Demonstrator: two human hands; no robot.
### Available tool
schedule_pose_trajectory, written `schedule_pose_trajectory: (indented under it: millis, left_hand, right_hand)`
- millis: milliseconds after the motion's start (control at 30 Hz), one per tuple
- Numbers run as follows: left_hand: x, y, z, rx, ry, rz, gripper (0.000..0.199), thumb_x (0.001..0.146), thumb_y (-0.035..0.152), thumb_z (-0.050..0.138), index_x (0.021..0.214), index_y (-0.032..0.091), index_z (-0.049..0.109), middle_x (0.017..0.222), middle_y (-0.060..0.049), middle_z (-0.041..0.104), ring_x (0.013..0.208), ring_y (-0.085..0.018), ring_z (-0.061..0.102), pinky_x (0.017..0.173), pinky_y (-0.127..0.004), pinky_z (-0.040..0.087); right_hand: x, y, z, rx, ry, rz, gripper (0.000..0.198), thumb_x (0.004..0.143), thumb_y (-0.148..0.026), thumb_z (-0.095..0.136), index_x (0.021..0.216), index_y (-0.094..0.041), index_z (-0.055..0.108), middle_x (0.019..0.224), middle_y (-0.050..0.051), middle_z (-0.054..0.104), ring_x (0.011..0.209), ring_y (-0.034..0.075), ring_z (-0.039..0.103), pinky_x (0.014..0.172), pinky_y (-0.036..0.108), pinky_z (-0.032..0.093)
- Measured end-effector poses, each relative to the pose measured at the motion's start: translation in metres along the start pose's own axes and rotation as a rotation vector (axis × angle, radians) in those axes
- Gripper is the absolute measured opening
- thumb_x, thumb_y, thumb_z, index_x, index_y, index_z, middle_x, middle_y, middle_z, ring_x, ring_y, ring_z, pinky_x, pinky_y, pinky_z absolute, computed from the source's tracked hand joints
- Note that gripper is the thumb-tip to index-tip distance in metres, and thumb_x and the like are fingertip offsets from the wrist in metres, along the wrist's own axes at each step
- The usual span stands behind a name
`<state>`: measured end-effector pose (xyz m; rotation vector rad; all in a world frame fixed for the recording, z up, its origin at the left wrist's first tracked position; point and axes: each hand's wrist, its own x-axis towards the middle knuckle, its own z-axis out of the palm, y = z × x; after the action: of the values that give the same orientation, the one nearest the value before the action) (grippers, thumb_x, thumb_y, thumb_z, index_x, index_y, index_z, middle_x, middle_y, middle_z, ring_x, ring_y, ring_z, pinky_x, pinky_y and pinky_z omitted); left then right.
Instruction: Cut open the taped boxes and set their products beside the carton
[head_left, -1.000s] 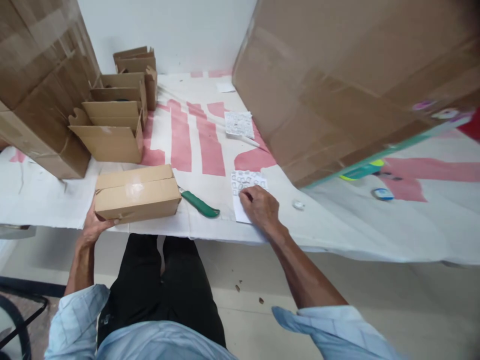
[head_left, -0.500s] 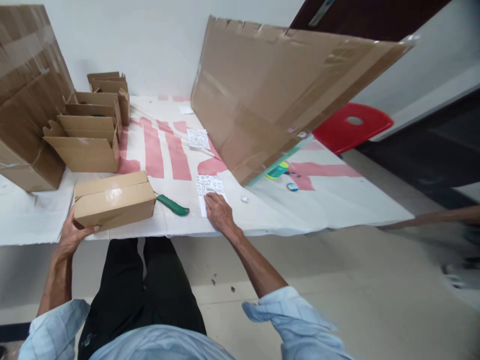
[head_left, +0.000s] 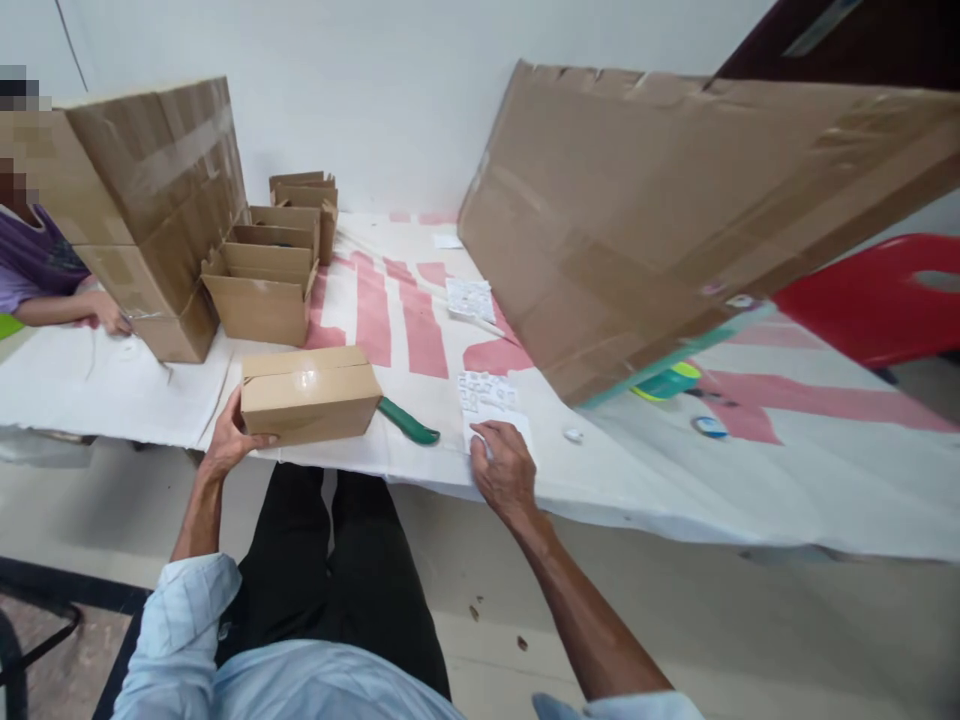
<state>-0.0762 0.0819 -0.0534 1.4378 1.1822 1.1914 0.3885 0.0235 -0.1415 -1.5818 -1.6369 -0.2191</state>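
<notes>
My left hand [head_left: 228, 437] grips the lower left end of a taped cardboard box [head_left: 315, 412], thumb along its front face. The box is closed and sits near the table's front edge. My right hand [head_left: 507, 470] is over the lower part of a white sheet with small printed marks [head_left: 487, 393]. Its fingers are curled, thumb close to the index finger; anything between them is too small to make out. Between box and sheet lies a curved green handle [head_left: 411, 422]; its other end is hidden by the box.
Several open cardboard boxes [head_left: 259, 305] stand in a row beside a tall carton stack [head_left: 157, 190]. A large cardboard panel [head_left: 637, 220] leans at the right, a tape roll [head_left: 666, 382] by its foot. Another printed sheet [head_left: 469, 299] lies farther back. A person's hand [head_left: 111, 312] shows at far left.
The view has swung left, so everything appears farther right and a person comes into sight at left. My right hand has drawn slightly back down the sheet; my left keeps holding the box.
</notes>
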Motion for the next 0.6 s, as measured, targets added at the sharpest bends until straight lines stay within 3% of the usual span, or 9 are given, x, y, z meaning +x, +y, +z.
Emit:
schedule_pose_trajectory:
  millis: [300,467,600]
  left_hand:
    - [-0.021,-0.004,0.004,-0.023,-0.041,0.064,0.134,0.058,0.048,0.103,0.168,0.019,0.032,0.169,-0.023,0.044,0.158,-0.042,0.041,0.128,-0.053,0.041]
    - [-0.029,0.001,0.002,-0.003,-0.076,0.070,0.141,0.061,0.054,0.101,0.173,0.020,0.022,0.174,-0.023,0.036,0.162,-0.042,0.035,0.131,-0.055,0.035]
    - [-0.033,0.006,0.001,-0.033,-0.105,0.048,0.143,0.059,0.055,0.102,0.173,0.020,0.023,0.175,-0.023,0.035,0.160,-0.045,0.037,0.130,-0.055,0.036]
  right_hand:
    - [0.008,-0.075,-0.007,0.176,0.024,-0.073,0.024,0.102,-0.026,0.053,0.112,-0.022,0.075,0.104,0.013,0.070,0.100,0.029,0.068,0.092,0.048,0.058]
    - [0.014,-0.105,-0.002,0.236,-0.014,-0.097,0.025,0.101,-0.026,0.055,0.116,-0.025,0.075,0.107,0.012,0.070,0.102,0.030,0.068,0.095,0.050,0.059]
    - [0.017,-0.122,0.004,0.255,-0.048,-0.120,0.028,0.102,-0.028,0.054,0.121,-0.025,0.074,0.110,0.012,0.071,0.105,0.030,0.069,0.096,0.049,0.060]
